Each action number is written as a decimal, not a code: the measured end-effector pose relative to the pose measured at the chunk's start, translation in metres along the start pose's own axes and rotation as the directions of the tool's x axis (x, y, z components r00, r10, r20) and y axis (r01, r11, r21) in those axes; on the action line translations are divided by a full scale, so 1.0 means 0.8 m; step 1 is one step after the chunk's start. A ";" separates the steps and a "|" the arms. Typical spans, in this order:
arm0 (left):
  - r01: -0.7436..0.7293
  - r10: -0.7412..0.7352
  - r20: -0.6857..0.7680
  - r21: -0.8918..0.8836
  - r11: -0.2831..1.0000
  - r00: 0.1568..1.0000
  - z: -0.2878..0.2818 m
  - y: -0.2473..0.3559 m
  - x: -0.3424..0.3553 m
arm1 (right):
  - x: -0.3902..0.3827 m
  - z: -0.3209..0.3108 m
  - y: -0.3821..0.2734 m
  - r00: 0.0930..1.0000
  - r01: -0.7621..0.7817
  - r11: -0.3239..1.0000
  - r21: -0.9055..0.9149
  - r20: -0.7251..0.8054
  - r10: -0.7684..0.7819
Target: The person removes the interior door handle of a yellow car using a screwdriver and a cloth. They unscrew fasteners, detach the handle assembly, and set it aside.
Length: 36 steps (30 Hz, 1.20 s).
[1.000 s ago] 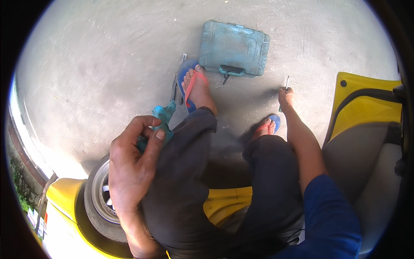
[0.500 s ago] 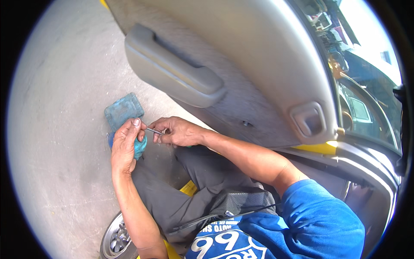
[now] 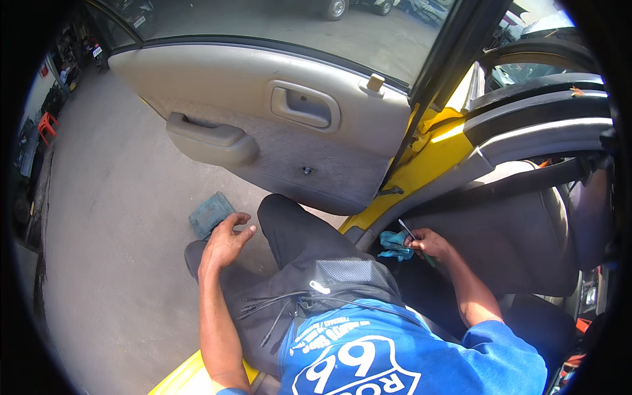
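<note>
Right hand (image 3: 429, 244) closed around slim tool (image 3: 406, 228), teal cloth (image 3: 394, 245) at its fingertips; left hand (image 3: 226, 246) half-open, empty (teal case (image 3: 209, 214) beyond).

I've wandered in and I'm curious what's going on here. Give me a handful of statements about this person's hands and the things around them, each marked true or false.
1. The right hand holds a slim tool with a silver shaft. True.
2. The left hand also grips the slim tool. False: the left hand is empty.
3. The car door is shut. False: the car door stands open.
4. The teal cloth is at the fingers of the right hand. True.
5. The shirt is red. False: it is blue.
</note>
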<state>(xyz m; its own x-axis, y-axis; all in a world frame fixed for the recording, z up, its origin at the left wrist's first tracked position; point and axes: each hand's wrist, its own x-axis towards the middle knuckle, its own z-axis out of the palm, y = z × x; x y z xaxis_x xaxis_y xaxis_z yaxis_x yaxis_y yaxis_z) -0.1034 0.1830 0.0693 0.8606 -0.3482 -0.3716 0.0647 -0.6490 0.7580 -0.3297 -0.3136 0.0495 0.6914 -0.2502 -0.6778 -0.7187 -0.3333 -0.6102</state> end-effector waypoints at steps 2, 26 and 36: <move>0.152 -0.136 -0.091 0.204 0.967 0.987 -0.004 -0.039 0.009 | 0.035 0.012 0.103 0.957 -0.118 0.986 -0.118 -0.278 0.082; 0.535 -0.302 -0.661 0.179 0.826 0.687 0.026 -0.217 -0.054 | 0.061 0.108 0.200 0.994 -0.025 0.934 -0.358 0.094 0.063; 0.582 -0.621 -0.545 -0.271 0.767 0.563 0.016 -0.195 -0.031 | 0.116 0.125 -0.058 0.757 -0.185 0.905 -0.384 0.531 0.380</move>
<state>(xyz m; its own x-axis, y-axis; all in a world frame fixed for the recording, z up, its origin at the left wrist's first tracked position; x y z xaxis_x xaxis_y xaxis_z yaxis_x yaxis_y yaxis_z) -0.1414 0.2845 -0.0465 0.7201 0.5756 -0.3874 0.6875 -0.5167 0.5103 -0.2398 -0.2301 -0.0261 0.2116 0.1667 -0.9630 -0.7499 -0.6043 -0.2693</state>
